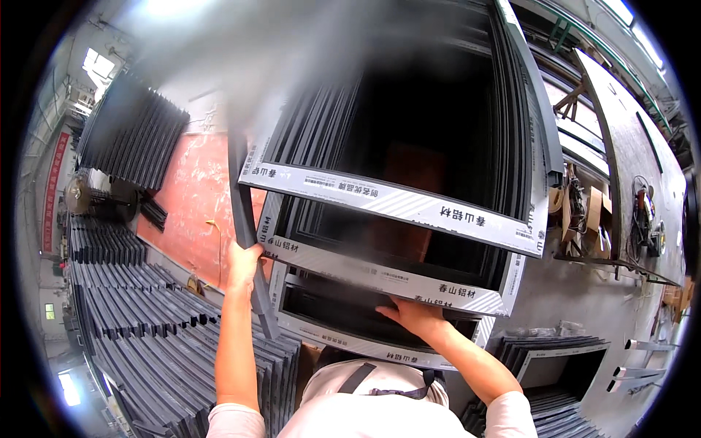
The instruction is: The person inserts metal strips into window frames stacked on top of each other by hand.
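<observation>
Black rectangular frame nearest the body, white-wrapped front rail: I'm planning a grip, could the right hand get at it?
Probably yes: the right hand appears just above that frame's rail, with nothing visibly blocking.

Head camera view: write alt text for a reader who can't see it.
A person's two bare hands work at a stack of dark rectangular frames faced with pale printed film: the left hand at a dark grey bar along its left side, the right hand under a front rail. Rows of dark profiles stand left.
</observation>
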`<state>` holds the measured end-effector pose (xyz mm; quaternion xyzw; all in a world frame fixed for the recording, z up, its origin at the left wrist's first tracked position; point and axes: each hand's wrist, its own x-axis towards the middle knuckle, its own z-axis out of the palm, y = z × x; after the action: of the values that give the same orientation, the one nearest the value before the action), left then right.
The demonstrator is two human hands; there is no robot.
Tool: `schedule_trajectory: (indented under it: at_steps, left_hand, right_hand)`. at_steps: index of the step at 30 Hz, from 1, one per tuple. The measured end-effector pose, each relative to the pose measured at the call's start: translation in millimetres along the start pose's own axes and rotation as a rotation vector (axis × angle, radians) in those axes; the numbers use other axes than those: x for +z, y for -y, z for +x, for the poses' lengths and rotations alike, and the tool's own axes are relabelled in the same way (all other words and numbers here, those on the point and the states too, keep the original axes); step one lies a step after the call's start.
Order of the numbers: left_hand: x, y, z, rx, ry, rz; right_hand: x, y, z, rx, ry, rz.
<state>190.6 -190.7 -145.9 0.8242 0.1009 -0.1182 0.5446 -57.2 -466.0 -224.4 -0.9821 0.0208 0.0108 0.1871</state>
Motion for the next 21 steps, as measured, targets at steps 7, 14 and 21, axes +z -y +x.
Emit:
schedule_trajectory:
  at_steps: [7,14,21]
  left_hand:
    - [5,-1,-2,-0.013,-0.007,0.026]
    - [6,-4,-3,-0.042,-0.012,0.044]
    - [-1,1,0,0.034,-0.021,0.005]
  right_hand:
    - [20,6,-20,-0.025,-0.147,-0.177]
    - [-18,23,-7,0.091,0.343,0.197]
    - [-35,52,-39,0.12,0.178,0.361]
